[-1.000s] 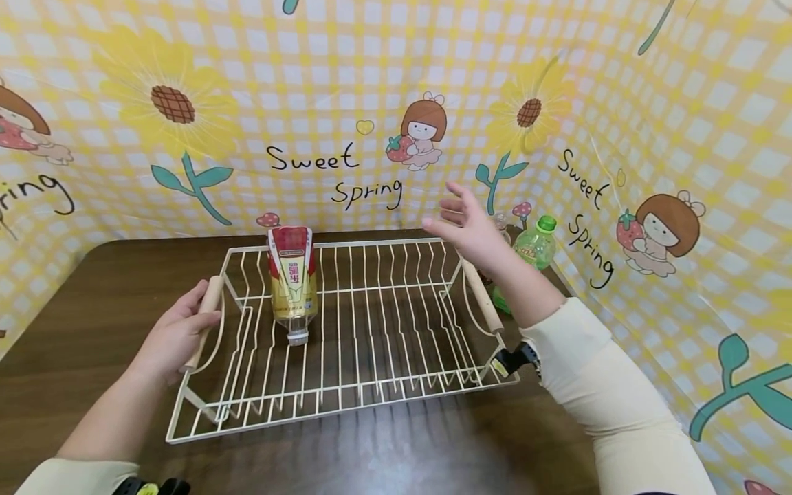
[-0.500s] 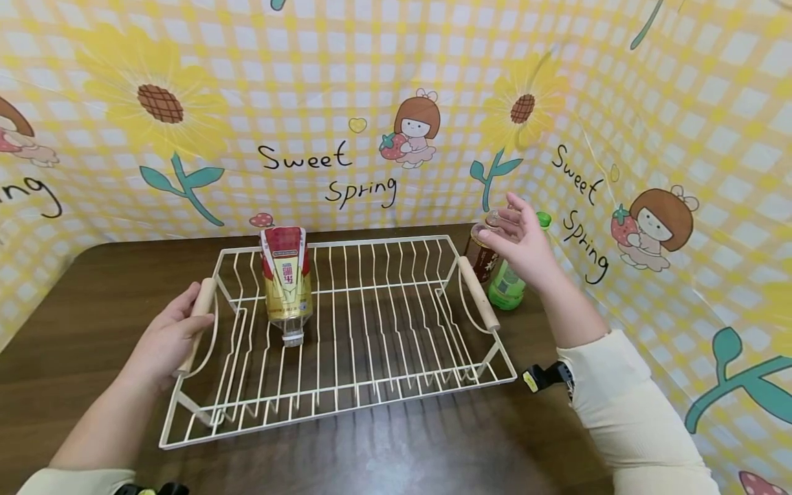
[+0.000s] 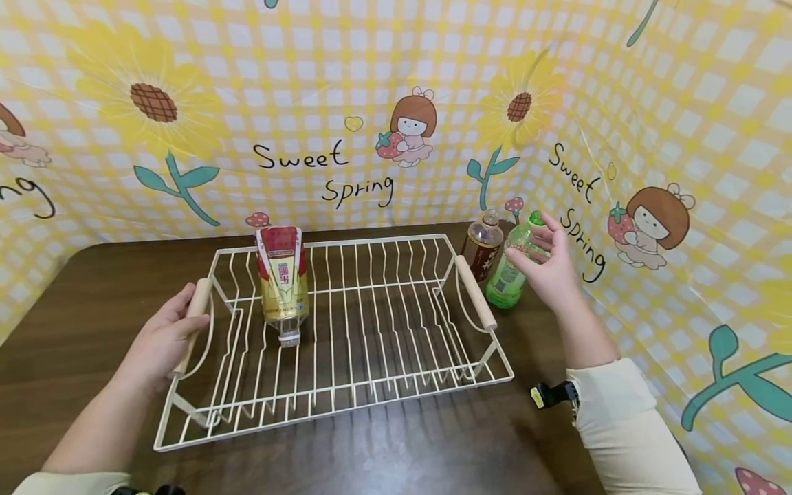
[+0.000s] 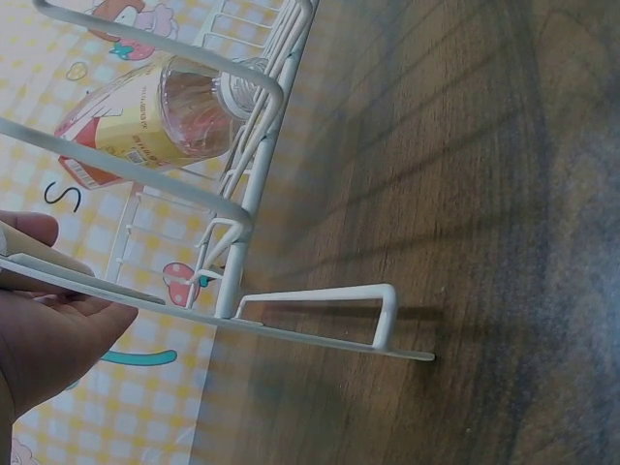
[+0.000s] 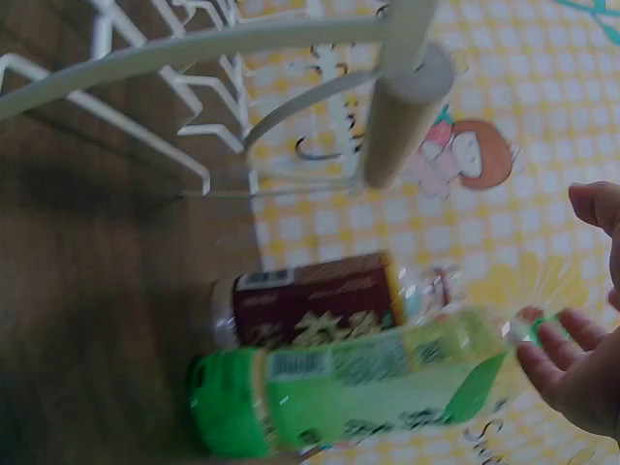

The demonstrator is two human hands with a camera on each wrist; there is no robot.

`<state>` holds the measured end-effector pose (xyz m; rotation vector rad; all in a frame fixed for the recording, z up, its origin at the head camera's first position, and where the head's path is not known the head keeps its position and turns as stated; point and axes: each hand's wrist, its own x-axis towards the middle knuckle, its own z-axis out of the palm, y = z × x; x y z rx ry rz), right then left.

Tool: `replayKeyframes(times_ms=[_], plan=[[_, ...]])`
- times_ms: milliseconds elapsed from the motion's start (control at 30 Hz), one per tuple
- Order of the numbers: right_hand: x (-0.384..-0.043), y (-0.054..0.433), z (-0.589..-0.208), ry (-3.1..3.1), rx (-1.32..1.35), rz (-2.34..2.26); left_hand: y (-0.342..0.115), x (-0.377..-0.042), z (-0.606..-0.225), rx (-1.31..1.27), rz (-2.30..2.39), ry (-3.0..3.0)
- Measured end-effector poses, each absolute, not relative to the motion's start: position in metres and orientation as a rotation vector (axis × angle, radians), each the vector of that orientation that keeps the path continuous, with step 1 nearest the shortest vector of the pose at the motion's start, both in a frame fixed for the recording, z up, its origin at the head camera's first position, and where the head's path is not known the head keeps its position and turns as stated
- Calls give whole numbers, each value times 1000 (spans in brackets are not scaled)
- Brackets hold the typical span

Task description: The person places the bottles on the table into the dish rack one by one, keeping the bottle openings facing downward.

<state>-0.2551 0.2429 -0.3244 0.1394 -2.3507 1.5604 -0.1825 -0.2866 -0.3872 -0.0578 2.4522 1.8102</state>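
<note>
The left hand (image 3: pixel 148 344) grips the left handle (image 3: pixel 194 323) of the rack (image 3: pixel 334 414), which sits on the bench (image 3: pixel 396 450). Inside the rack's left part, the gold bottle (image 3: pixel 284 285) is upside down, its cap among the wires. Just past the rack's right handle (image 3: pixel 475 292) stands the brown bottle (image 3: pixel 480 258), then the green bottle (image 3: pixel 506 280). Farther right of the rack, the right hand (image 3: pixel 553 267) is spread wide, holding nothing, at the green bottle's neck; whether they touch, I cannot tell.
</note>
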Motion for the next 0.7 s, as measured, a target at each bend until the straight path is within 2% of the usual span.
replayKeyframes(times_ms=[333, 700], plan=[[-273, 265, -368, -2255, -83, 1336, -287, -183, -389, -61, 1853, 2418], [-289, 266, -394, -2263, -109, 1410, -287, -184, -389, -73, 1831, 2439]])
